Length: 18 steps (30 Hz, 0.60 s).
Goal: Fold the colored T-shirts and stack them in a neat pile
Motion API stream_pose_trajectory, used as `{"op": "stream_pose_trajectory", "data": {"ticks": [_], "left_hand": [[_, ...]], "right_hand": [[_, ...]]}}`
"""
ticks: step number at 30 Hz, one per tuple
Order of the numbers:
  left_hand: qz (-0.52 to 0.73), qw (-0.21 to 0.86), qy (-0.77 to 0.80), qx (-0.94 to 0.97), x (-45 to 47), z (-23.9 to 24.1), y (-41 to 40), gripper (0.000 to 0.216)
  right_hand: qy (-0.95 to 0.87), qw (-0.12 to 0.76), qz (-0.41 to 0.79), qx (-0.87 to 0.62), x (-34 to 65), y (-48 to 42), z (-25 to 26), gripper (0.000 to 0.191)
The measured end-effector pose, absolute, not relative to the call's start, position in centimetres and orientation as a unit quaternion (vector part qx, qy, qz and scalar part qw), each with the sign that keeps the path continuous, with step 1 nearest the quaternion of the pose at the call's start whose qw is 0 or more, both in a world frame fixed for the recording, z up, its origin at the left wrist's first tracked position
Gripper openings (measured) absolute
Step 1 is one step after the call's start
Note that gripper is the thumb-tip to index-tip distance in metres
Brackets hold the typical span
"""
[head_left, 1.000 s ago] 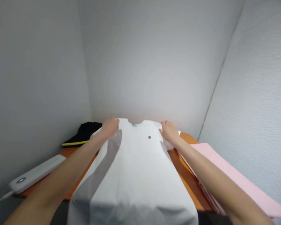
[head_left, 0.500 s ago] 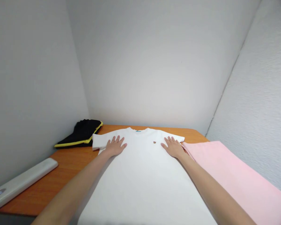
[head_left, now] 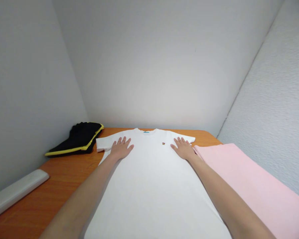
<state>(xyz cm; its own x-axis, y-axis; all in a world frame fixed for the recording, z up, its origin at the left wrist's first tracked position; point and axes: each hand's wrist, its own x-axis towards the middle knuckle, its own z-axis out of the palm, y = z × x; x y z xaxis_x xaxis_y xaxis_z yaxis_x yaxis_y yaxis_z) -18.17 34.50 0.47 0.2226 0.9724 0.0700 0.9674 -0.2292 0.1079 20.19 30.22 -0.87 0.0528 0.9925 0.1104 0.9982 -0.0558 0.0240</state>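
Observation:
A white T-shirt [head_left: 151,179] lies flat and face up on the orange wooden table [head_left: 62,172], collar toward the far wall, with a small emblem on its chest. My left hand [head_left: 121,148] rests palm down on the shirt near its left sleeve, fingers spread. My right hand [head_left: 182,148] lies palm down near the right sleeve, fingers spread too. Neither hand holds anything.
A folded black garment with yellow trim [head_left: 77,138] sits at the table's far left corner. A pink cloth [head_left: 244,186] lies along the right side. A flat grey-white device [head_left: 13,192] lies at the left edge. Grey walls close in on three sides.
A second ago both hands gripped the shirt's shoulders above the table. The shirt was laid down flat, and the hands opened and now rest on it.

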Motion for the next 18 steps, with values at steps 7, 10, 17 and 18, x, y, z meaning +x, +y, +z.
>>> {"op": "stream_pose_trajectory", "data": {"ticks": [7,10,17,18], "left_hand": [[0.062,0.017,0.627,0.776,-17.9,0.8,34.2,0.07],[0.057,0.013,0.629,0.775,-17.9,0.7,34.2,0.071],[0.052,-0.007,0.628,0.776,-17.5,1.8,33.8,0.063],[0.057,-0.021,0.625,0.779,-17.2,2.2,33.5,0.061]], "right_hand": [[-0.685,0.019,-0.053,-0.726,19.9,29.9,-0.5,0.072],[-0.684,0.022,-0.061,-0.726,19.7,29.7,-0.3,0.07],[-0.719,0.062,-0.183,-0.667,17.5,27.6,2.7,0.059],[-0.728,0.065,-0.184,-0.658,17.0,27.0,3.2,0.059]]}}
